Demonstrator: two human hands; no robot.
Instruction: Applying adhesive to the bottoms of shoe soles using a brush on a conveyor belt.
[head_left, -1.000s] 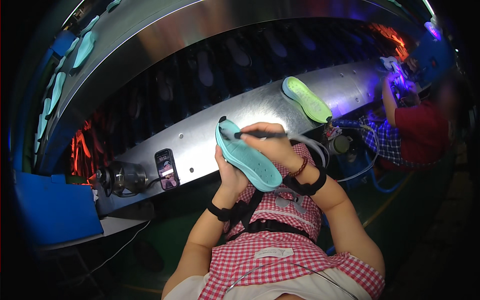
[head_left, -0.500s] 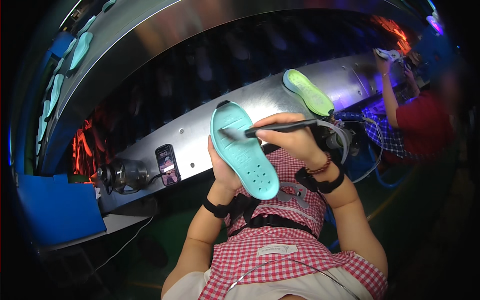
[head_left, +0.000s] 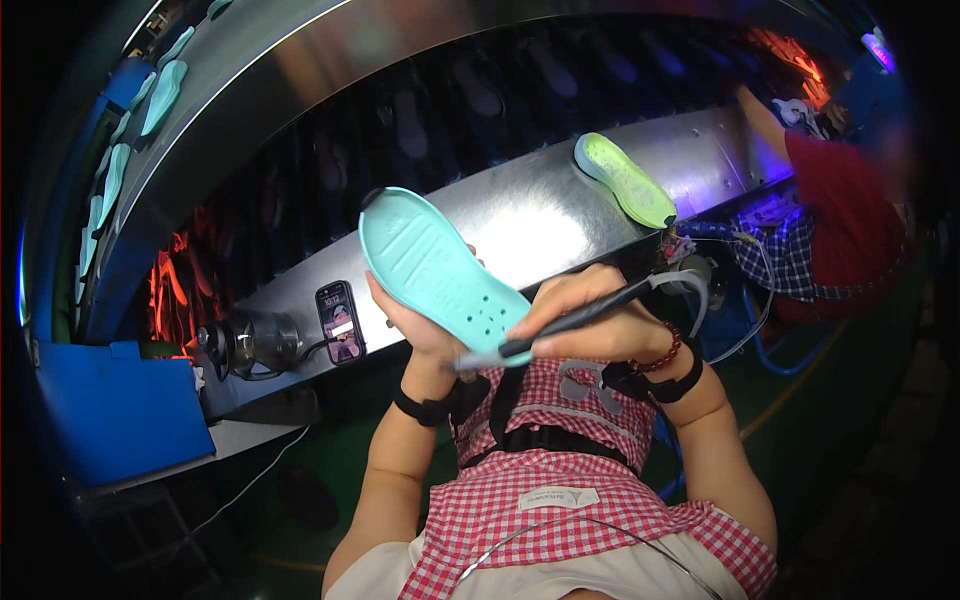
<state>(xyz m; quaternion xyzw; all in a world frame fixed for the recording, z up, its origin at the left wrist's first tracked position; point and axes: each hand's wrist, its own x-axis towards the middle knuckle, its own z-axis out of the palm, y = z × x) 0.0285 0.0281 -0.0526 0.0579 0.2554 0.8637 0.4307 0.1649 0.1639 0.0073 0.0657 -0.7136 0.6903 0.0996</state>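
In the head view, the left hand [head_left: 412, 325] is clamped on a turquoise, shoe-shaped foam sole [head_left: 435, 260] at the centre of the frame, its thumb side at the left edge and fingertips showing past the far edge. The right hand [head_left: 610, 335] has its fingers together around a slim black-handled brush [head_left: 580, 317] with a pale tube at its rear end. Half a second ago the brush tip was over the sole's ridged upper half; now it lies by the lower edge, below the holed end, blurred, so contact cannot be told. The sole has also swung, its upper end further left. This suggests the brushing is shifting from the inner face toward the near rim. A yellow-green sole [head_left: 632, 188] stays on the silver metal bench [head_left: 530, 225], right of centre; a black-cased phone [head_left: 341, 325] lies left of centre.
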